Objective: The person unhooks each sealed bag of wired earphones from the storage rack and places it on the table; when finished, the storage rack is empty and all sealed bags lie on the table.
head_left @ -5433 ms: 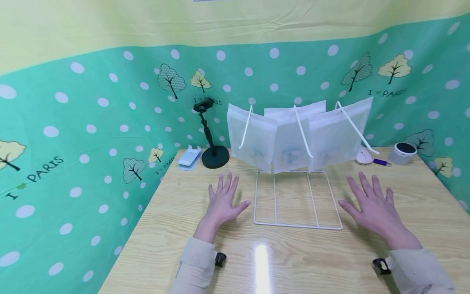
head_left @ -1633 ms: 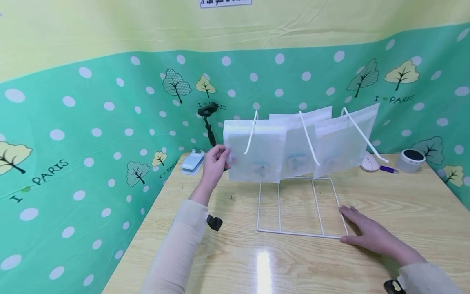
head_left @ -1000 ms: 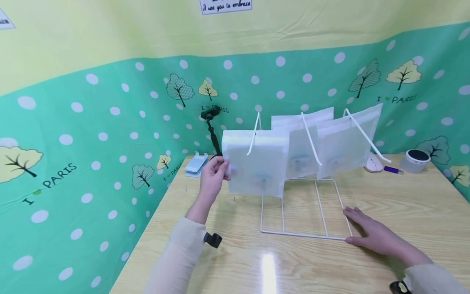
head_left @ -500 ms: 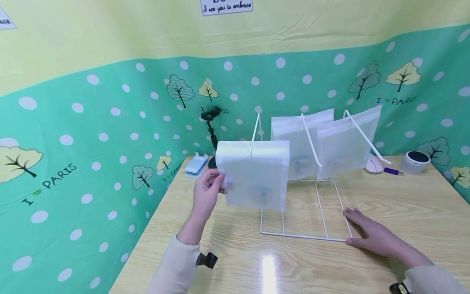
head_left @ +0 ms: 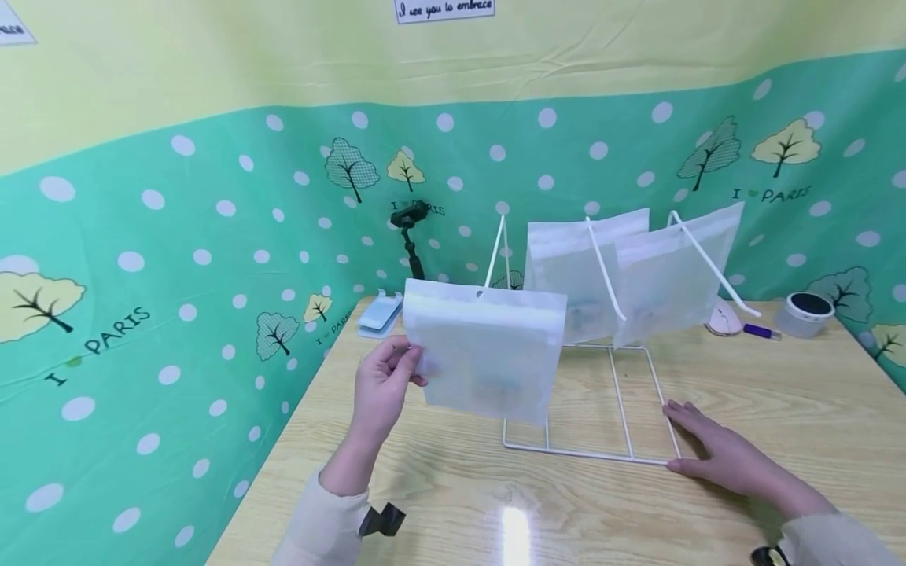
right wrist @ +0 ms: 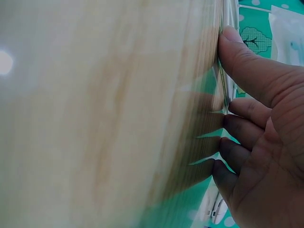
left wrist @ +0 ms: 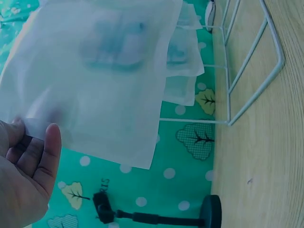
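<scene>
My left hand (head_left: 382,385) pinches the left edge of a frosted white pouch (head_left: 488,354) between thumb and fingers. The pouch has a hang hole near its top edge and a faint bluish shape inside. It hangs in front of the left hook (head_left: 497,248) of a white wire rack (head_left: 587,453), covering that hook's tip. Two other hooks carry more frosted pouches, one group in the middle (head_left: 576,267) and one on the right (head_left: 675,267). My right hand (head_left: 725,452) rests at the front right corner of the rack's base, thumb and fingertips touching the wire and table.
Behind on the left are a light blue folding stand (head_left: 380,313) and a black stand (head_left: 413,236). At the back right sit a white mouse (head_left: 723,318), a purple-capped item (head_left: 761,331) and a round white container (head_left: 805,314). A patterned curtain (head_left: 212,338) surrounds the wooden table (head_left: 439,503).
My left hand reached the left pouch, slid it forward along its hook and drew it past the tip, toward me. My right hand moved to the rack's corner and has stayed there.
</scene>
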Tool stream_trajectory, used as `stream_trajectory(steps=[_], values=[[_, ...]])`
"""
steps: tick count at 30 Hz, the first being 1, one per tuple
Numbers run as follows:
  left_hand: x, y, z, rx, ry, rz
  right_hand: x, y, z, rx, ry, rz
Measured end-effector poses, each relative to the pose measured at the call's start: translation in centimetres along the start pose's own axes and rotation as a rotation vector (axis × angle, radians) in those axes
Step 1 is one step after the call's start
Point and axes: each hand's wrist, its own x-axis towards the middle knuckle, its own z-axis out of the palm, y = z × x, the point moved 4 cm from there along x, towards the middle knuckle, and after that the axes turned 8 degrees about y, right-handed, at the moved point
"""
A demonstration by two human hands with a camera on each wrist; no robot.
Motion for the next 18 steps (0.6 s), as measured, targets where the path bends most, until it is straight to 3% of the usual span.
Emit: stream_trajectory(steps=[8, 14, 18], values=[[0.4, 1.1, -1.6, -0.071, 0.044, 0.015, 0.0, 0.1, 0.0, 0.004, 0.004, -0.002], [1.0, 0.6, -4.5, -0.21, 0.159, -0.022, 0.0, 0.1, -0.1, 0.002, -0.003, 0.005], [1.1, -0.1, -6.3, -0.19, 0.212, -0.075, 0.0, 0.1, -0.1, 0.003, -0.008, 0.009]])
